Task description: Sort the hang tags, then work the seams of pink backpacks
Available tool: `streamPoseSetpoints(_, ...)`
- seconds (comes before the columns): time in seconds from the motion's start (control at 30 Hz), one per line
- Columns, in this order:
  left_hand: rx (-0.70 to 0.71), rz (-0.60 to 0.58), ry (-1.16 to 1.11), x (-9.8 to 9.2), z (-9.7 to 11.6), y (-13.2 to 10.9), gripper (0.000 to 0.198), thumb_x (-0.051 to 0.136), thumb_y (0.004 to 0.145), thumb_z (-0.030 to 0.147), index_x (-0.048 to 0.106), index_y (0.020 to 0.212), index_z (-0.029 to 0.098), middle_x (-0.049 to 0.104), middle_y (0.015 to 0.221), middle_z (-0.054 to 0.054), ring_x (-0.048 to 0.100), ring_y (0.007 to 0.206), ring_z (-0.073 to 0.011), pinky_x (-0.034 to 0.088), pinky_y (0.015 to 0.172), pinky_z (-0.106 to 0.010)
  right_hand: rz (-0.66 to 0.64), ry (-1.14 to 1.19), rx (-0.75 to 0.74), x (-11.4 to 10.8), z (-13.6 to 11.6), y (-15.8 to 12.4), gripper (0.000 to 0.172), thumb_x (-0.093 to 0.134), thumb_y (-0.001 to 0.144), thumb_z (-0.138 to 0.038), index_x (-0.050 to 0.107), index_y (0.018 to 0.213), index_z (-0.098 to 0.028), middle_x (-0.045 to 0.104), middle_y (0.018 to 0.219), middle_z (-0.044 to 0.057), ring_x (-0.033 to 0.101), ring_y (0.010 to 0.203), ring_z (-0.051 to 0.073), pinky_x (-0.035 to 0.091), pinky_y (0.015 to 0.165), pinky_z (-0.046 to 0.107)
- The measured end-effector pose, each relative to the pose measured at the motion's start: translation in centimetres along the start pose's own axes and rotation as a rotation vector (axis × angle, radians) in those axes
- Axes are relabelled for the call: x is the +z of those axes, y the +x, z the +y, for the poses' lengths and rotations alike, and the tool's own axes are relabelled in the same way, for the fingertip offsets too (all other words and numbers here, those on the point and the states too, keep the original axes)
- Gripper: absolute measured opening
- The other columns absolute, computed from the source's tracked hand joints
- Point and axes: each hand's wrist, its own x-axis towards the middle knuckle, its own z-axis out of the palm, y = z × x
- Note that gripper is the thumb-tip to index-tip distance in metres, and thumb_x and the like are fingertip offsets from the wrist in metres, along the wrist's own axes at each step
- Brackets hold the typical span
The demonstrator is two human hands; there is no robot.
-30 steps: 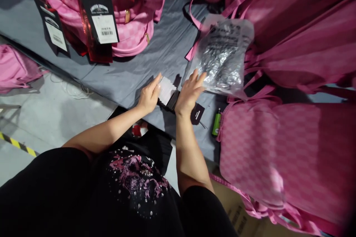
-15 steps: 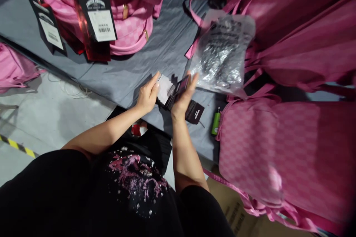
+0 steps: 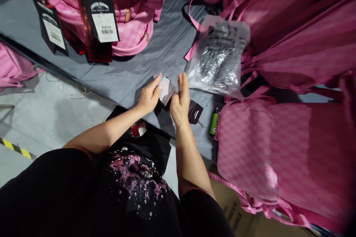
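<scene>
My left hand is closed around the left side of a stack of small cards, white on the top face and dark along the edges. To the right of the stack stands my right hand, its fingers stretched out and its palm side turned toward the cards. Whether that palm touches them is hard to see, as the hand covers part of the stack. Just beyond the right hand, a row of black cards with white print lies on the grey cloth-covered table.
A clear plastic bag with dark contents lies behind the right hand. A green bottle-like item stands beside a pink checked backpack. More pink backpacks lie at the upper right. A pink bag with black hang tags sits at upper left.
My right hand has swung left and turned more upright, closer to the stack. The dark card surface seen against its palm is now hidden. The left hand keeps its hold.
</scene>
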Motion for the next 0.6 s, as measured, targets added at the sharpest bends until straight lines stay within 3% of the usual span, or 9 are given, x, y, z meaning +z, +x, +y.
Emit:
streamPoseSetpoints(0.1, 0.000, 0.005, 0.006, 0.0, 0.0, 0.0, 0.059, 0.030, 0.105, 0.051, 0.049, 0.146, 0.014, 0.059, 0.144, -0.014, 0.057, 0.136, -0.0195, 0.046, 0.115, -0.034, 0.138, -0.005, -0.086, -2.3, -1.7, 0.0, 0.066, 0.027, 0.097, -0.029, 0.014, 0.161, -0.023, 0.032, 0.165, 0.007, 0.031, 0.154, 0.021, 0.027, 0.126, 0.054)
streamPoseSetpoints(0.23, -0.004, 0.011, -0.001, 0.0, 0.0, -0.1, 0.054, 0.033, 0.105, 0.047, 0.050, 0.146, 0.015, 0.059, 0.145, -0.012, 0.056, 0.136, -0.0184, 0.046, 0.116, -0.033, 0.245, -0.250, -0.168, -6.8, -2.9, -0.5, 0.058, 0.024, 0.101, -0.027, 0.023, 0.158, -0.015, 0.034, 0.163, 0.014, 0.033, 0.153, 0.020, 0.026, 0.127, 0.050)
streamPoseSetpoints(0.33, -0.014, 0.020, -0.018, 0.0, 0.1, 0.0, 0.053, 0.034, 0.105, 0.046, 0.050, 0.146, 0.016, 0.059, 0.145, -0.012, 0.056, 0.136, -0.0190, 0.045, 0.116, -0.035, 0.038, -0.533, -0.069, -8.5, -1.3, -1.6, 0.060, 0.031, 0.101, -0.035, 0.026, 0.157, -0.014, 0.029, 0.165, 0.018, 0.016, 0.158, 0.027, 0.011, 0.128, 0.059)
streamPoseSetpoints(0.43, -0.033, 0.011, -0.041, 0.0, 0.2, 0.0, 0.055, 0.033, 0.105, 0.049, 0.051, 0.146, 0.017, 0.059, 0.146, -0.012, 0.056, 0.137, -0.0200, 0.045, 0.117, -0.036, -0.232, -0.588, 0.029, -8.3, 0.0, -2.2, 0.076, 0.039, 0.097, -0.053, 0.017, 0.160, -0.016, 0.022, 0.168, 0.019, 0.002, 0.159, 0.035, 0.001, 0.123, 0.070)
streamPoseSetpoints(0.5, -0.041, 0.005, -0.078, -0.1, 0.3, -0.1, 0.060, 0.032, 0.104, 0.054, 0.048, 0.148, 0.016, 0.058, 0.146, -0.014, 0.055, 0.137, -0.0210, 0.044, 0.116, -0.036, -0.152, -0.513, -0.048, -7.7, -0.8, -1.6, 0.079, 0.028, 0.098, -0.060, 0.008, 0.162, -0.018, 0.016, 0.169, 0.017, 0.003, 0.159, 0.033, 0.003, 0.124, 0.067)
streamPoseSetpoints(0.6, -0.061, 0.039, -0.159, -0.3, 0.5, -0.3, 0.070, 0.028, 0.103, 0.061, 0.037, 0.155, 0.015, 0.057, 0.146, -0.017, 0.055, 0.138, -0.0219, 0.045, 0.115, -0.038, 0.198, -0.344, -0.219, -6.5, -4.3, 1.0, 0.070, 0.006, 0.100, -0.051, 0.001, 0.161, -0.019, 0.013, 0.169, 0.011, 0.008, 0.160, 0.024, 0.009, 0.127, 0.056)
